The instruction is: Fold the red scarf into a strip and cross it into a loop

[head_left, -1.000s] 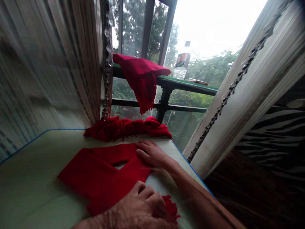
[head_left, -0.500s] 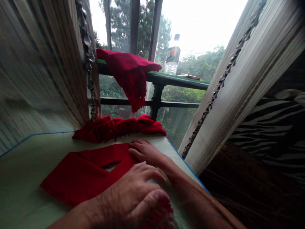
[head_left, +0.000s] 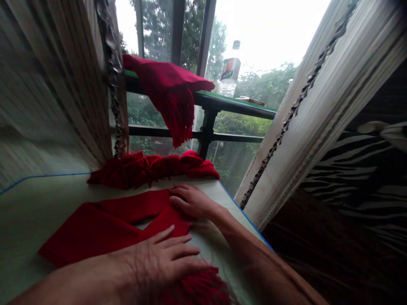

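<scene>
A long red scarf (head_left: 92, 237) lies folded at an angle on the pale tabletop (head_left: 19, 220), its fringe at the bottom near the centre. My left hand (head_left: 168, 254) rests over the scarf just above the fringe, palm down with fingers spread. Farther off, my right hand (head_left: 192, 201) lies flat on the scarf's far corner, fingers stretched toward the left. Neither hand grips anything.
A bunched red cloth (head_left: 152, 169) sits along the table's far edge. Another red fringed scarf (head_left: 171, 80) hangs over the green-topped window ledge (head_left: 248, 106), beside a plastic bottle (head_left: 230, 74). Curtains (head_left: 305, 110) hang at both sides.
My left hand has lowered and turned, its fingers now spread toward the right over the scarf. My right hand stays on the far corner. The view has shifted slightly.
</scene>
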A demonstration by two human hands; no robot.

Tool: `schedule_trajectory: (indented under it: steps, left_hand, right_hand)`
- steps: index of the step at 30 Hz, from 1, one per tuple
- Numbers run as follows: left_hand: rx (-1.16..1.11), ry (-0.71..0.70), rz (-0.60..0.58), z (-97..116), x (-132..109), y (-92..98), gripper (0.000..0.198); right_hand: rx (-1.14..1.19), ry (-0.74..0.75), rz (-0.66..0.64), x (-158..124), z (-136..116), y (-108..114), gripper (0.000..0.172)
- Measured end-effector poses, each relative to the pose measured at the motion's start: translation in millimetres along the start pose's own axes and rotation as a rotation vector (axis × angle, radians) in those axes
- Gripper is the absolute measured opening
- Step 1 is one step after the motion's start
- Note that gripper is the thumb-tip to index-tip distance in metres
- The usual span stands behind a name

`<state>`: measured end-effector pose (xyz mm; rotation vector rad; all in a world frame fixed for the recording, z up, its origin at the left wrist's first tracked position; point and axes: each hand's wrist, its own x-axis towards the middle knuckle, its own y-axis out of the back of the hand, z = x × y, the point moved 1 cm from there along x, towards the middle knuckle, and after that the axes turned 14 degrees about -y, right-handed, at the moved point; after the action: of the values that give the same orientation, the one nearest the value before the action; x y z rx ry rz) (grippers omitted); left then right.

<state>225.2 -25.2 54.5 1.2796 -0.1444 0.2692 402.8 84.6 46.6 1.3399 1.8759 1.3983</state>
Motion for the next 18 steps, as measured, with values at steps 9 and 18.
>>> schedule_trajectory:
  steps: [9,18]
  left_hand:
    - [0.150,0.004,-0.135,16.4,29.7,-6.6,0.055]
    - [-0.068,0.108,0.166,9.3,34.8,57.5,0.039]
  right_hand:
    - [0.007,0.006,0.002,0.7,1.0,-2.0,0.046]
    - [-0.010,0.004,-0.013,2.6,7.1,-2.5,0.043]
